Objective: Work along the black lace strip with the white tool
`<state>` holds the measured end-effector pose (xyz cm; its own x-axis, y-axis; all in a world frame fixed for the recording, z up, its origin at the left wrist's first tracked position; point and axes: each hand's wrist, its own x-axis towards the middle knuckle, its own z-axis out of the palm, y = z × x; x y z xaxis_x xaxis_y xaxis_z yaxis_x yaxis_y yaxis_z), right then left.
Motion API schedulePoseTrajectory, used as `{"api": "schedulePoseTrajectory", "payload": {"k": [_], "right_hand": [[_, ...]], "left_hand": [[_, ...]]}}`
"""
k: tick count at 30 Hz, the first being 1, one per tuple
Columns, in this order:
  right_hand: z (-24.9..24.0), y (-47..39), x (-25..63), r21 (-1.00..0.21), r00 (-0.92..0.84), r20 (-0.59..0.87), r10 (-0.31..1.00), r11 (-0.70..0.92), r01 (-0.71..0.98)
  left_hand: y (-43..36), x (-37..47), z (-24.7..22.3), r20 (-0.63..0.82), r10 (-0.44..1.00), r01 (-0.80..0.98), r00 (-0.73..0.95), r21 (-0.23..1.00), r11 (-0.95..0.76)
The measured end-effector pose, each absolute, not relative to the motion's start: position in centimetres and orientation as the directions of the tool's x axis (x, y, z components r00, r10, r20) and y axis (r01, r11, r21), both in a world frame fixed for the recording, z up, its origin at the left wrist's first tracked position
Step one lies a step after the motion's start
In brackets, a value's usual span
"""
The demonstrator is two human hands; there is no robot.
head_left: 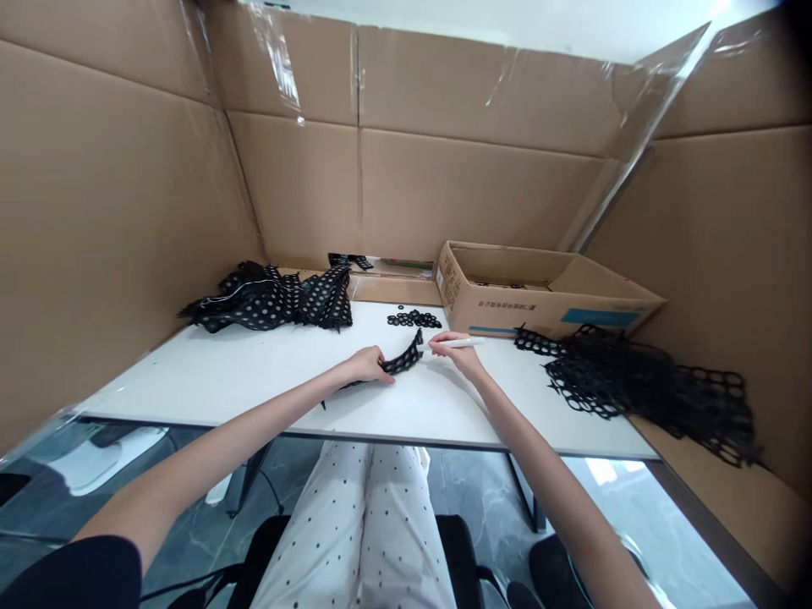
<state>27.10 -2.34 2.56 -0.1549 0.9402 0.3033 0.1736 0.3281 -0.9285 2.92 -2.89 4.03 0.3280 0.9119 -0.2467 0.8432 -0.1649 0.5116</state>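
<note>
A black strip with pale round spots (403, 362) curves up from the white table, and my left hand (370, 364) is closed on its lower left part. Between the fingers of my right hand (455, 348) is a white pen-like tool (466, 342), its left end against or very near the strip's upper end. Just behind the strip lie several small black rings (414, 319). Whether the tool's end touches the strip is too small to tell.
A pile of black dotted pieces (272, 296) lies at the back left. An open cardboard box (520, 309) stands at the back right, with a heap of black ring-patterned mesh (640, 385) before it. Tall cardboard walls (482, 186) enclose the white table (209, 381).
</note>
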Motion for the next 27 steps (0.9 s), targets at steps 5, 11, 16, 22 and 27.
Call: {"api": "schedulePoseTrajectory", "payload": {"k": [5,11,16,22,27], "right_hand": [[3.1,-6.2,27.1,-0.912,-0.14,0.322,0.936,0.346,0.221],[2.4,-10.2,27.4,-0.901,-0.087,0.359,0.929,0.369,0.228],[1.5,-13.0,28.1,-0.873,-0.089,0.363,0.927,0.372,0.315],[0.5,-15.0,28.0,-0.835,-0.015,0.423,0.906,0.396,0.382],[0.6,-15.8,27.8,-0.845,0.042,0.427,0.903,0.382,0.375]], "left_hand": [[-5.5,2.9,4.1,-0.102,0.934,0.768,0.343,0.603,-0.216],[-7.8,3.4,3.9,-0.15,0.905,0.848,0.397,0.438,-0.299],[-8.6,3.8,2.8,-0.077,0.916,0.789,0.394,0.54,-0.294],[-8.4,4.1,3.2,-0.024,0.854,0.729,0.52,0.532,-0.43],[-8.2,3.4,2.7,-0.047,0.835,0.579,0.549,0.742,-0.338]]}}
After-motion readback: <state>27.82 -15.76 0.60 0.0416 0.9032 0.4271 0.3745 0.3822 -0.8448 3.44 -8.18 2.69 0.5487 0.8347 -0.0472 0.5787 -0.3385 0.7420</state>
